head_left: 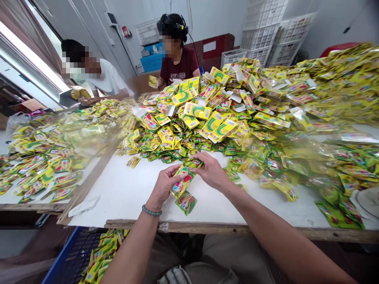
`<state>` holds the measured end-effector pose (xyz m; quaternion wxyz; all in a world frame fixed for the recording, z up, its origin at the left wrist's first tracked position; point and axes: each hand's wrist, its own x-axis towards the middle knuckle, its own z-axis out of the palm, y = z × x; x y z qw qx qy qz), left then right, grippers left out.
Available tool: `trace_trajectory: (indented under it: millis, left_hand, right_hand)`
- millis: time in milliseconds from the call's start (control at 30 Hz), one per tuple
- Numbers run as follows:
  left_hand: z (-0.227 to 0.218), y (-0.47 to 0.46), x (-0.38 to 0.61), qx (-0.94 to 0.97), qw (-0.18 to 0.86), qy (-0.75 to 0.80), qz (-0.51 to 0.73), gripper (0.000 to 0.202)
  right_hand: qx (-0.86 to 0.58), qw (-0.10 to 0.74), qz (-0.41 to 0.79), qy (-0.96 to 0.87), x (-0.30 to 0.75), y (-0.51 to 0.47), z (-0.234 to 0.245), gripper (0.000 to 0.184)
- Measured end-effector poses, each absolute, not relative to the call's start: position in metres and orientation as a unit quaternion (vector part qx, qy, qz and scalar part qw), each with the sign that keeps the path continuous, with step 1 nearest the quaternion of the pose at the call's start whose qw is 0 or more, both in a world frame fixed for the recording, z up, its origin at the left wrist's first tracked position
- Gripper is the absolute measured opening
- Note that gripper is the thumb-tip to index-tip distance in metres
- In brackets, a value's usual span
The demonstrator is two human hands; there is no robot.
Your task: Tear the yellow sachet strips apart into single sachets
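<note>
My left hand [166, 182] is closed around a small yellow-and-green candy box [182, 182] with red pictures on its face, held tilted above the white table. At the box's upper end, my right hand [209, 169] pinches a small green packet [193, 163]. The packet meets the box's end; whether part of it is inside I cannot tell. Just below the box, another green packet [186, 202] with a red picture lies flat on the table. Beyond my hands rises a heap of yellow boxes [195, 110] and green packets [177, 154].
A wooden strip [89, 173] divides the table on the left, with more boxes [62, 161] past it. Below the front edge stands a blue crate [66, 252] holding boxes. Two people [180, 63] work across the table. White crates [260, 31] are stacked at the back.
</note>
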<state>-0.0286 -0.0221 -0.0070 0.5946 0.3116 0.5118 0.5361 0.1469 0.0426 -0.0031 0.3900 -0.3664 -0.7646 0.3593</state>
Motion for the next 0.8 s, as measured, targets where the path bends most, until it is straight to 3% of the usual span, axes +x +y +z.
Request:
trace_trajectory:
  millis: [133,333,500,800]
  left_hand:
    - [-0.01,-0.022,-0.03,0.327,0.587,0.515,0.532,0.051]
    - [-0.01,-0.024,-0.027,0.336,0.581,0.517,0.531,0.052]
    - [-0.009,-0.024,-0.027,0.332,0.58,0.512,0.539,0.051]
    - [-0.009,-0.024,-0.031,0.318,0.618,0.514,0.504,0.05]
  right_hand:
    - [-0.355,0.389,0.356,-0.772,0.148,0.04,-0.003,0.027]
    - [-0.349,0.358,0.466,-0.73,0.157,0.05,-0.01,0.023]
    - [-0.374,0.379,0.396,-0.748,0.148,0.044,-0.011,0.026]
    - [-0.371,0.349,0.436,-0.742,0.155,0.046,-0.007,0.023]
